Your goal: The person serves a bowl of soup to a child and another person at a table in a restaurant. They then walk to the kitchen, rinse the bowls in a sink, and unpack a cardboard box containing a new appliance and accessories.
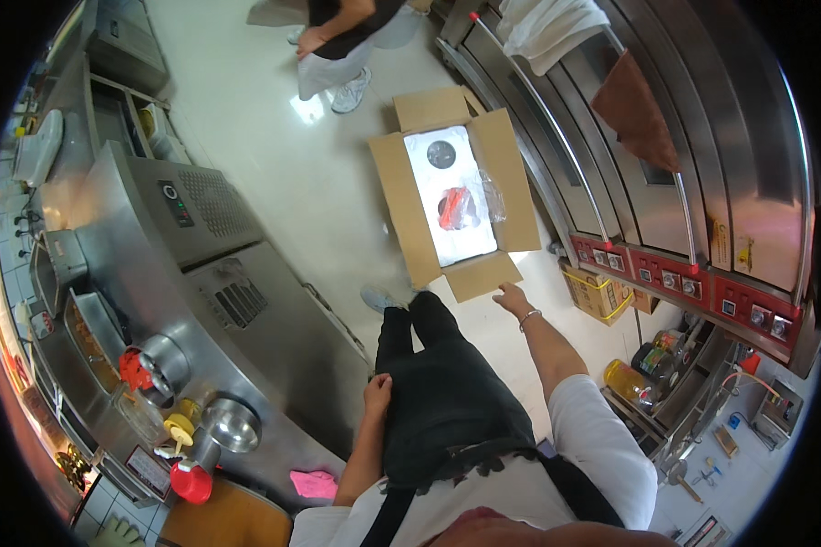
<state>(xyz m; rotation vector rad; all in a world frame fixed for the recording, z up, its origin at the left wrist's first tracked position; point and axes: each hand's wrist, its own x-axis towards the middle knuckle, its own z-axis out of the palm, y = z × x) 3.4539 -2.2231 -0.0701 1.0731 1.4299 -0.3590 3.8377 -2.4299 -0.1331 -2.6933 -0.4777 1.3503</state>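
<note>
An open cardboard box (388, 184) stands on the floor in front of me with its flaps spread outward. Inside lies a white foam insert (451, 251) with a dark round opening near its far end. On the insert is a red item (455, 208) under crumpled clear plastic (494, 198). My right hand (512, 299), with a bracelet at the wrist, hangs just beyond the corner of the near flap and holds nothing visible. Beside my dark apron, my left hand (379, 392) is loosely curled; nothing shows in it.
A steel counter (274, 410) runs along the left, bearing a metal bowl (232, 425) and a pink cloth (313, 484). Steel ovens (629, 205) line the right. Another person (335, 41) stands beyond the box. A strapped carton (596, 294) sits beneath the ovens.
</note>
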